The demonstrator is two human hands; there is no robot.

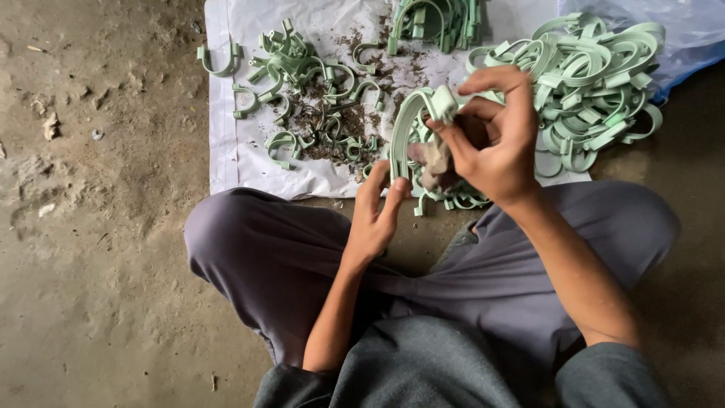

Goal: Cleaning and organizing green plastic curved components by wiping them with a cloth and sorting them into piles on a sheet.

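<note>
Your right hand [495,143] is raised over your lap, thumb and fingers pinched on the end of a pale green curved plastic clip [415,113], with a brownish scrap [434,162] tucked in the palm, while your left hand [375,215] sits just below, fingers closed lightly on the clip's lower end. Right behind them the white sheet [226,91] lies on the dirt floor [98,227], carrying a small scatter of clips [298,68] among dark crumbs [351,121]. To the right, there's a big tangled heap of clips [589,83], a blue bag edge [680,53] beyond it.
</note>
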